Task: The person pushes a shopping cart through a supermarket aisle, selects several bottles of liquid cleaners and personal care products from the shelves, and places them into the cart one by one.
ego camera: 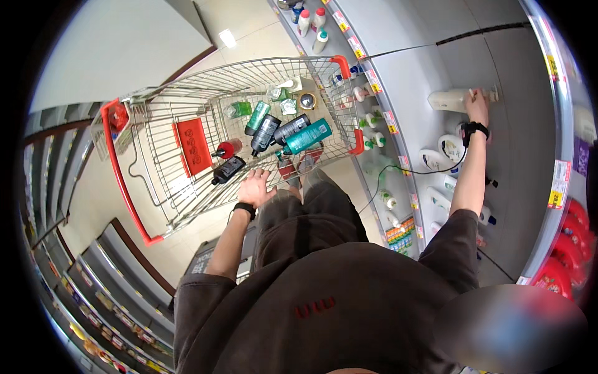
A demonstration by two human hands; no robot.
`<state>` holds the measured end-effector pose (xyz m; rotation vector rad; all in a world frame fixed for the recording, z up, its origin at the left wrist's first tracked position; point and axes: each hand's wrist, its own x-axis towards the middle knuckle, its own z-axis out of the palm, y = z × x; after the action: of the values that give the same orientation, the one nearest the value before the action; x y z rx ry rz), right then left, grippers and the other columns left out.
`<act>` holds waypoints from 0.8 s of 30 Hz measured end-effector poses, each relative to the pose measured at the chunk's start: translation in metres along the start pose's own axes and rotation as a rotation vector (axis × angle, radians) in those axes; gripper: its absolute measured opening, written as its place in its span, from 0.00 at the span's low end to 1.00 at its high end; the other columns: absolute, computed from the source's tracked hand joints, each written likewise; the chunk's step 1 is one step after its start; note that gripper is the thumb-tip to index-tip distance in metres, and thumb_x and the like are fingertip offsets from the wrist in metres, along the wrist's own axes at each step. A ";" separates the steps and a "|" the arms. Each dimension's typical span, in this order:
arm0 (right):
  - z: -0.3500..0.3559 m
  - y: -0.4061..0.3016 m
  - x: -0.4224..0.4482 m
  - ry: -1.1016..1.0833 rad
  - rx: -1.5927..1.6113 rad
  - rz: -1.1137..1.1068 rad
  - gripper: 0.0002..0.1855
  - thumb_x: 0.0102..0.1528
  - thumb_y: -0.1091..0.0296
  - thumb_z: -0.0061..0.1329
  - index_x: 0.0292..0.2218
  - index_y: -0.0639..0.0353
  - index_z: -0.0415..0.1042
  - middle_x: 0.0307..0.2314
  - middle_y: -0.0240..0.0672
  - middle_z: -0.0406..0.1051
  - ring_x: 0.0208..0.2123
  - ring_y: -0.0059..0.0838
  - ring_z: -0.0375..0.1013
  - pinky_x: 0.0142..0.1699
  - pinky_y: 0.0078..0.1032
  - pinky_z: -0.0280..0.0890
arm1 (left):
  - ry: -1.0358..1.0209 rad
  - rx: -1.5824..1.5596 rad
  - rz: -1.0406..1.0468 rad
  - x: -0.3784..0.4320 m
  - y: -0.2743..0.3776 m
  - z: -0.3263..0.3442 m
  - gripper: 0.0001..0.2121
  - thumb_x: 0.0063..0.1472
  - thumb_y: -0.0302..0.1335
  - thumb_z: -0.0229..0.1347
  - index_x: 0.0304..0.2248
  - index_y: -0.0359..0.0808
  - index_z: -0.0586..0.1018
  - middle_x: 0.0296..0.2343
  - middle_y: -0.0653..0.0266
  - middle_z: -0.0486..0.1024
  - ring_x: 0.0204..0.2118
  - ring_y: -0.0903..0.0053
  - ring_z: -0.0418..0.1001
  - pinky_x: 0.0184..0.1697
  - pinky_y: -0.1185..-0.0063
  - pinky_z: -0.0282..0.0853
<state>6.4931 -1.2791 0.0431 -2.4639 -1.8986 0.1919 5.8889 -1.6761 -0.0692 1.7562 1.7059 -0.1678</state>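
On the shelf to the right, my right hand point(476, 106) grips a cream-white pump bottle point(447, 101) near its neck. The bottle appears sideways in this view, and I cannot tell whether it still touches the shelf. My left hand point(255, 188) lies over the near wire rim of a metal shopping cart point(187, 205), its fingers curled toward the inside. Several bottles lie in the cart, among them a teal pump bottle point(307, 136), black bottles point(266, 132), a red pump bottle point(228, 149) and green bottles point(257, 118).
White bottles point(434, 160) stand on the shelf below my right forearm. A thin black cable point(420, 173) runs from my right wristband. Price tags line the shelf edge point(390, 122). Red containers point(567, 252) fill the far-right shelf. More shelving point(117, 280) stands at lower left.
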 end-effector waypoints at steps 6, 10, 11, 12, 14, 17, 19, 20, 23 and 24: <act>-0.014 -0.028 -0.063 0.175 -0.185 -0.111 0.17 0.59 0.55 0.42 0.46 0.52 0.66 0.47 0.48 0.65 0.45 0.57 0.68 0.46 0.48 0.66 | -0.049 0.015 -0.001 -0.012 -0.009 0.007 0.27 0.51 0.45 0.57 0.48 0.38 0.70 0.43 0.57 0.70 0.50 0.61 0.68 0.44 0.62 0.72; -0.048 -0.075 -0.107 0.289 -0.128 -0.184 0.15 0.61 0.54 0.42 0.46 0.50 0.66 0.48 0.47 0.64 0.42 0.55 0.72 0.44 0.46 0.68 | 0.005 0.024 0.027 -0.015 -0.011 0.016 0.26 0.52 0.46 0.55 0.45 0.38 0.72 0.42 0.56 0.70 0.48 0.62 0.69 0.44 0.65 0.72; -0.055 -0.092 -0.114 0.312 -0.094 -0.226 0.15 0.62 0.55 0.42 0.46 0.51 0.66 0.47 0.46 0.65 0.42 0.54 0.72 0.44 0.45 0.68 | -0.002 0.021 0.004 -0.016 -0.012 0.017 0.27 0.52 0.46 0.56 0.48 0.38 0.70 0.43 0.56 0.70 0.49 0.61 0.68 0.44 0.63 0.72; -0.068 -0.108 -0.126 0.342 -0.073 -0.255 0.14 0.62 0.56 0.42 0.46 0.51 0.67 0.46 0.45 0.65 0.42 0.52 0.72 0.43 0.43 0.68 | -0.011 0.015 0.000 -0.014 -0.014 0.017 0.29 0.52 0.45 0.57 0.50 0.38 0.69 0.45 0.56 0.70 0.51 0.60 0.67 0.43 0.62 0.72; -0.087 -0.133 -0.144 0.361 -0.005 -0.315 0.14 0.62 0.57 0.43 0.46 0.53 0.68 0.45 0.44 0.66 0.42 0.50 0.72 0.43 0.41 0.68 | -0.027 0.016 0.005 -0.013 -0.015 0.011 0.29 0.52 0.46 0.57 0.50 0.38 0.69 0.45 0.56 0.69 0.51 0.59 0.67 0.43 0.61 0.72; -0.096 -0.159 -0.161 0.332 0.149 -0.410 0.14 0.61 0.59 0.45 0.45 0.56 0.69 0.42 0.42 0.67 0.40 0.45 0.72 0.43 0.36 0.68 | -0.049 -0.002 0.009 -0.014 -0.015 0.008 0.29 0.51 0.46 0.57 0.50 0.38 0.69 0.44 0.55 0.70 0.51 0.59 0.68 0.43 0.61 0.72; -0.094 -0.180 -0.172 0.268 0.264 -0.470 0.13 0.61 0.62 0.46 0.45 0.58 0.69 0.40 0.42 0.67 0.38 0.41 0.71 0.42 0.31 0.68 | -0.034 0.008 0.026 -0.013 -0.016 0.014 0.29 0.51 0.45 0.58 0.49 0.38 0.70 0.44 0.56 0.70 0.50 0.59 0.68 0.43 0.62 0.73; -0.092 -0.196 -0.177 0.239 0.263 -0.487 0.13 0.60 0.63 0.46 0.44 0.58 0.69 0.39 0.41 0.68 0.38 0.42 0.72 0.41 0.32 0.69 | -0.035 0.009 0.023 -0.013 -0.016 0.015 0.29 0.51 0.45 0.58 0.49 0.38 0.70 0.44 0.56 0.70 0.50 0.59 0.68 0.43 0.62 0.73; -0.067 -0.237 -0.177 0.182 0.281 -0.643 0.11 0.59 0.63 0.47 0.42 0.56 0.70 0.40 0.41 0.68 0.37 0.46 0.73 0.40 0.35 0.69 | -0.007 -0.003 0.020 -0.010 -0.013 0.015 0.28 0.50 0.45 0.58 0.48 0.38 0.70 0.43 0.56 0.71 0.49 0.60 0.68 0.43 0.62 0.73; -0.053 -0.248 -0.177 0.166 0.287 -0.674 0.10 0.59 0.63 0.47 0.42 0.54 0.70 0.40 0.41 0.68 0.36 0.47 0.74 0.39 0.36 0.69 | -0.002 -0.008 0.013 -0.008 -0.012 0.012 0.28 0.50 0.45 0.59 0.47 0.38 0.71 0.43 0.57 0.71 0.49 0.60 0.68 0.42 0.62 0.73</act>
<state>6.2163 -1.3826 0.1334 -1.5102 -2.2939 0.2089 5.8814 -1.6906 -0.0785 1.7605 1.6914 -0.1570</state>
